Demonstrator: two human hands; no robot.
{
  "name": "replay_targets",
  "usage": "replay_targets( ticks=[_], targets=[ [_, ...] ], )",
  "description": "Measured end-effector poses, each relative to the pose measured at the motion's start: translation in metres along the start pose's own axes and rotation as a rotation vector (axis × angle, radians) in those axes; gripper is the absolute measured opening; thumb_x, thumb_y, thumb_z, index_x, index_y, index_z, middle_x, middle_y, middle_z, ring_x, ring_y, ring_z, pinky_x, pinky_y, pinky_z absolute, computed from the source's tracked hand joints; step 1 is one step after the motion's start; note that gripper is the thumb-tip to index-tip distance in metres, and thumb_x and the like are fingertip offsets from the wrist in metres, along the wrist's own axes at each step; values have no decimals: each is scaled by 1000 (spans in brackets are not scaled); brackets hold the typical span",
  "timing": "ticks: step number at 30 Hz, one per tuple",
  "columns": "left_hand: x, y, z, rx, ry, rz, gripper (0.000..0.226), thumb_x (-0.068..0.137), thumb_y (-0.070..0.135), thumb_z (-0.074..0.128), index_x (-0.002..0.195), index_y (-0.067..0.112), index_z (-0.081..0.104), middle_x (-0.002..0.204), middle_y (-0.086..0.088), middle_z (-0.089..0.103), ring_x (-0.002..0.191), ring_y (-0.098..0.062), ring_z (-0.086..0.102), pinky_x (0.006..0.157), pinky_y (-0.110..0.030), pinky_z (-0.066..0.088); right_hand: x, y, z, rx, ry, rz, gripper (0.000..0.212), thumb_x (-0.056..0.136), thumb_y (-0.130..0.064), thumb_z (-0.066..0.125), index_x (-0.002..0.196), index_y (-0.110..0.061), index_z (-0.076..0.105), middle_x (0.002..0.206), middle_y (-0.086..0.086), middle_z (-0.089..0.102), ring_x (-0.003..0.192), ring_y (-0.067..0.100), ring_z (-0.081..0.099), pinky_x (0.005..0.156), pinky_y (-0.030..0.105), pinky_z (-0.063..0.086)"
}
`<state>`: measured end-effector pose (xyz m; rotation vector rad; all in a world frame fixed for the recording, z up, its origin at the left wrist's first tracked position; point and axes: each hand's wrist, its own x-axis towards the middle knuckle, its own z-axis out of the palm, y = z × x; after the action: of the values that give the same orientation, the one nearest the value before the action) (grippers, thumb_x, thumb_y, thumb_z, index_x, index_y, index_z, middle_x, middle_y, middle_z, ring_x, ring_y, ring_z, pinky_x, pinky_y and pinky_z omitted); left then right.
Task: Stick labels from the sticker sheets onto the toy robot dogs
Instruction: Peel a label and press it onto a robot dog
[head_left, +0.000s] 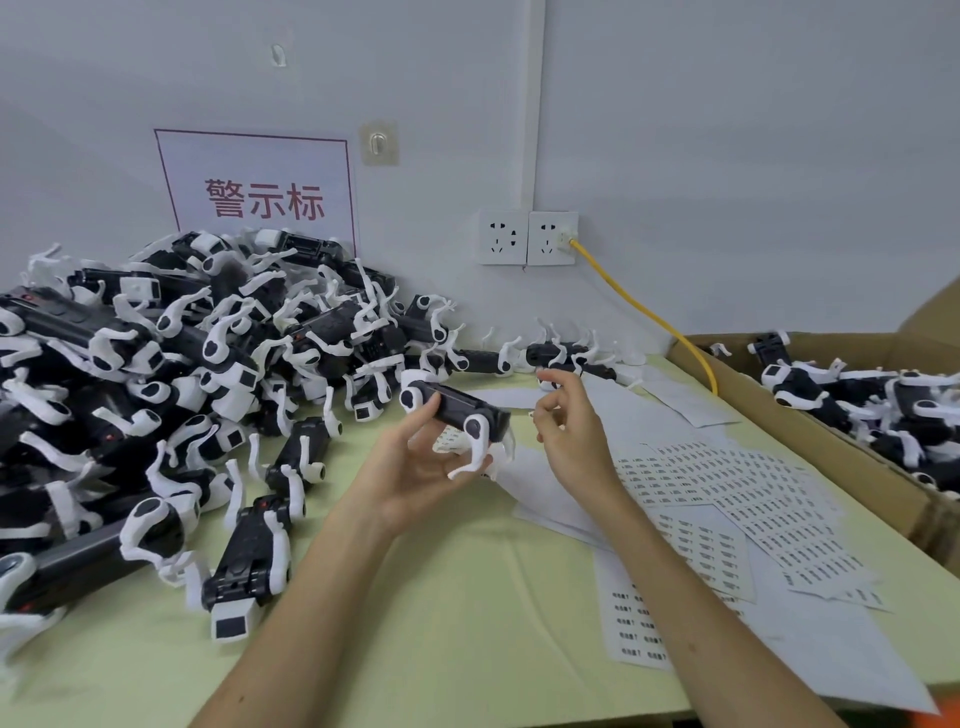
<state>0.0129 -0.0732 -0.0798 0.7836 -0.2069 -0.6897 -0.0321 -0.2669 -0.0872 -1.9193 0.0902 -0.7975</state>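
My left hand (415, 462) holds a black and white toy robot dog (457, 413) above the table, thumb on its near side and fingers curled under its body. My right hand (569, 421) hovers just right of the dog with fingers loosely curled; I cannot tell whether a label sits on a fingertip. Several sticker sheets (727, 499) printed with small dark labels lie fanned out on the table under and right of my right forearm.
A large heap of toy robot dogs (156, 395) covers the table's left half up to the wall. A cardboard box (810, 415) at the right holds more dogs. A yellow cable (644, 312) runs from the wall socket (550, 238) behind the box. A sign (260, 200) leans on the wall.
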Motion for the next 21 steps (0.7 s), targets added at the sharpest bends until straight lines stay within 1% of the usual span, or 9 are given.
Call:
replay_targets(
  ticks=[4,7,10,12,14,15,17,19,21],
  targets=[
    [-5,9,-1,140,-45,-69,40,87,38,75,112,8,80,135,-20,67,113,-37,70,101,-48,56,-2,1,1,-77,-33,-84,41,100,1,48,132,-25,49,85,-5,54,67,4,50,70,19,42],
    [-12,14,1,238,-150,-68,59,77,48,83,123,11,76,136,-18,66,113,-34,69,92,-44,60,-4,2,1,-124,-61,-128,46,100,2,45,139,-23,46,86,-4,52,69,4,48,69,17,39],
    [-11,13,4,199,-117,-5,56,81,49,80,123,11,75,135,-18,66,110,-32,71,92,-44,60,-5,2,1,-110,-71,-125,47,100,0,43,139,-26,45,87,-4,51,68,7,48,69,29,44],
    [-9,9,4,64,-1,15,41,82,42,74,107,10,79,121,-18,72,101,-31,72,102,-43,56,-4,1,1,-97,-77,-128,46,100,0,44,139,-25,45,87,-4,51,69,12,51,71,36,47],
    [-2,7,-1,-68,100,61,32,77,41,77,87,11,77,96,-15,72,78,-28,67,86,-40,59,-4,0,2,-91,-86,-133,45,100,0,46,139,-23,46,87,-3,52,75,22,58,74,38,48],
    [-1,7,-3,-86,106,94,33,80,45,75,85,13,73,87,-13,68,67,-26,62,72,-36,55,-4,0,2,-91,-94,-134,45,100,1,47,139,-21,47,88,-3,53,78,25,60,74,36,48],
    [-1,11,-8,-72,40,166,37,96,55,56,92,20,66,82,-8,61,62,-24,52,63,-32,38,-4,1,2,-96,-110,-130,45,100,1,48,139,-22,47,88,-4,54,80,25,62,70,29,45],
    [1,16,-19,-39,22,174,47,103,51,35,97,22,72,103,-9,69,81,-22,64,73,-32,46,-5,0,3,-95,-136,-127,47,99,1,51,139,-24,46,88,-6,55,78,20,61,70,26,45],
    [1,20,-20,-43,-67,102,51,100,36,25,96,15,72,137,-22,63,121,-29,65,103,-39,46,-6,0,4,-81,-168,-132,50,98,2,52,139,-25,46,86,-10,55,75,14,58,75,31,50]
  ],
)
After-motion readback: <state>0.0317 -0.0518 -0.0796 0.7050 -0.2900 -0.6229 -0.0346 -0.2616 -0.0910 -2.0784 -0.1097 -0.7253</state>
